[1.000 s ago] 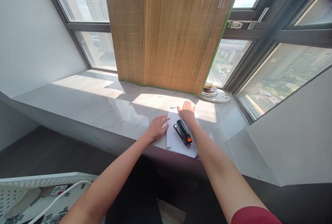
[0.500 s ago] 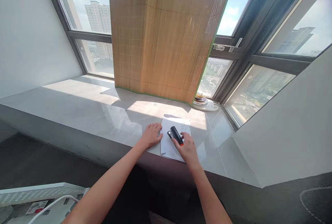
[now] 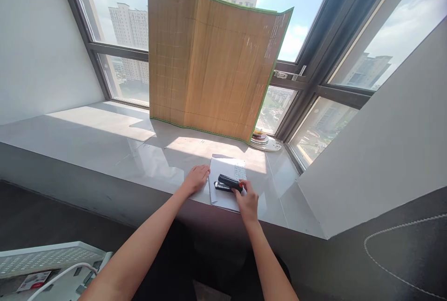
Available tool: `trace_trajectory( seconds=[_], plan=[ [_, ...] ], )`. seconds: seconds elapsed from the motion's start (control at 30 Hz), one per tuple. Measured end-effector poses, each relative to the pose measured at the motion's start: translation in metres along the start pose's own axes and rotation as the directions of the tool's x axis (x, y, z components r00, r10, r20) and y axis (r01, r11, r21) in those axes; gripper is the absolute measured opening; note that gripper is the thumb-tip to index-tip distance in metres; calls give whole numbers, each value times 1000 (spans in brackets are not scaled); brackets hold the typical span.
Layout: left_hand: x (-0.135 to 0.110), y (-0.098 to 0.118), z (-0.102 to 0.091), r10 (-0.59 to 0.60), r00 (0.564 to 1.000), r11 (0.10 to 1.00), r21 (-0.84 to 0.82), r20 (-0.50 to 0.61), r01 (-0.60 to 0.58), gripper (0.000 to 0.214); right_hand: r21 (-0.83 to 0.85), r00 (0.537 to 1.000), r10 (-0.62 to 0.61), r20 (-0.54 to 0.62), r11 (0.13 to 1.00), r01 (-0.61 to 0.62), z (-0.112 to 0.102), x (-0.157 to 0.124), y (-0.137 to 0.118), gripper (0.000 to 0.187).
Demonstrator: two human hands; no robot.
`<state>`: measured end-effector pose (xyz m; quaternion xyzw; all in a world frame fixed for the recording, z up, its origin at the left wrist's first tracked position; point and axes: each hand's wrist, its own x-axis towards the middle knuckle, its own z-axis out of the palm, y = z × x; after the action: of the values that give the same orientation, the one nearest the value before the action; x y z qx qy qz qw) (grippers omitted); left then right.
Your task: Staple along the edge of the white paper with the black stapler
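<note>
My right hand (image 3: 248, 202) grips the rear end of a black stapler (image 3: 226, 182), which has a small orange part by my fingers. The stapler's two arms point left and stand apart at the front. Beneath it lies white paper (image 3: 222, 164) with rows of dark marks at its upper right. At the paper's left edge, my left hand (image 3: 196, 179) lies with fingers extended and fingertips touching the edge. Whether there is more than one sheet I cannot tell.
The paper rests on a pale tiled window sill (image 3: 120, 163). Against the window leans a tall bamboo mat (image 3: 213, 66) with green edging. Stacked plates (image 3: 260, 139) stand by its lower right corner. A white perforated object (image 3: 52, 259) sits low at left; a cord (image 3: 380, 264) hangs at right.
The stapler has turned in my right hand from pointing up-left to pointing nearly left across the paper. My left hand stays by the paper's edge. The view has shifted slightly.
</note>
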<state>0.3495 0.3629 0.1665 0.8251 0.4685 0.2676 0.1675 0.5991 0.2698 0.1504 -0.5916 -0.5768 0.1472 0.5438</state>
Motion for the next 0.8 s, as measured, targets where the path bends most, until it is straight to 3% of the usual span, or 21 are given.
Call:
trace_trajectory(
  seconds=[0.13,0.2,0.3,0.37,0.43,0.53,0.6,0.7,0.73,0.8],
  plan=[
    [0,-11,-2,-31,999,965,-262,-32,22,40,136,994,99,-41,986,-93,6,-5,4,28],
    [1,-18,-3,-97,993,868,-493,-66,51,52,147,993,106,-43,984,-99,7,-5,3,27],
    [5,-27,-2,-215,973,653,-753,-82,81,72,80,997,54,-45,996,-51,6,-3,0,28],
    [6,-29,-1,-252,965,577,-812,-69,92,76,-7,999,-11,-39,1000,11,4,1,-2,37],
    [7,-27,-1,-261,963,559,-824,-65,96,72,-70,998,-62,25,996,64,3,8,-4,49],
    [5,-20,-6,-286,957,515,-851,-56,104,58,-87,975,-72,211,992,92,4,21,-8,39],
    [4,-12,-10,-377,924,407,-908,-65,102,46,-92,966,-77,246,991,102,6,25,-14,26],
    [0,5,-10,-551,829,221,-975,-94,36,37,-119,968,-219,125,965,233,11,19,-32,19],
    [-2,12,-9,-589,805,128,-992,-70,8,39,-137,947,-305,97,939,316,12,15,-40,18],
    [-6,26,-5,-617,786,-112,-993,41,-37,45,-194,864,-492,104,842,503,15,4,-56,22]
  ],
)
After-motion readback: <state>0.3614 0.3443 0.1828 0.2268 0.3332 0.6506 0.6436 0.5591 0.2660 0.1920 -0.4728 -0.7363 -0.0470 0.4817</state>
